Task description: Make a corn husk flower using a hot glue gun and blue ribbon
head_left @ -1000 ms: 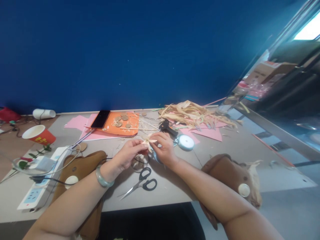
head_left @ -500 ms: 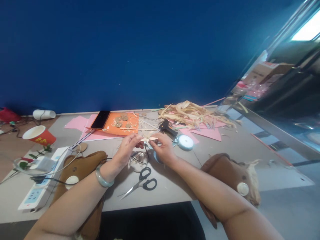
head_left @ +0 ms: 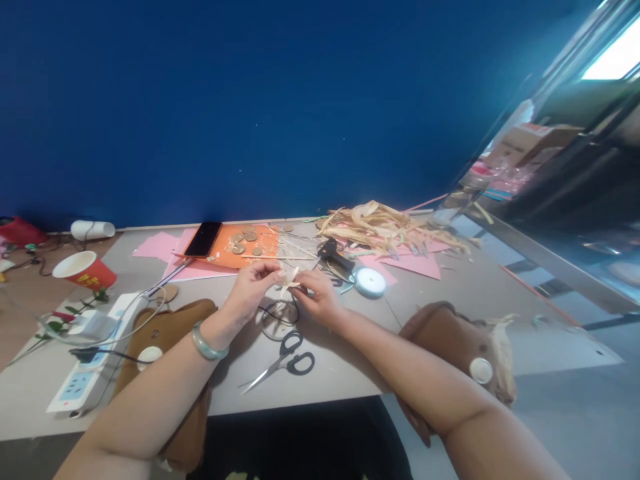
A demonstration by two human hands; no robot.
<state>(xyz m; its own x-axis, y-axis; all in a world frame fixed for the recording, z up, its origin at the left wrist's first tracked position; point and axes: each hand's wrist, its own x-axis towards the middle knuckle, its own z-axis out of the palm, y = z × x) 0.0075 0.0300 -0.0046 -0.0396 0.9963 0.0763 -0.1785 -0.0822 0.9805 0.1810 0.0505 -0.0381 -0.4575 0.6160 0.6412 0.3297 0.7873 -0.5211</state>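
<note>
Both of my hands meet over the middle of the grey table (head_left: pixel 465 293) and pinch a small pale husk flower (head_left: pixel 289 281) between their fingertips. My left hand (head_left: pixel 251 293), with a green bangle at its wrist, grips the flower from the left. From the right, my right hand (head_left: pixel 320 297) closes its fingers on the same piece. Just beneath my hands lie black-handled scissors (head_left: pixel 287 361) and a coil of thin wire (head_left: pixel 277 319).
A pile of dried husk strips (head_left: pixel 385 230) lies at the back right on pink paper. A black glue gun (head_left: pixel 334 253), a tape roll (head_left: pixel 371 283), an orange sheet (head_left: pixel 250 247) with brown discs, a phone (head_left: pixel 203 239), a red cup (head_left: pixel 85 270) and a power strip (head_left: pixel 85 373) surround my hands.
My hands shifted slightly left and closer to the table, turning the husk flower between the fingertips. The view has shifted a little.
</note>
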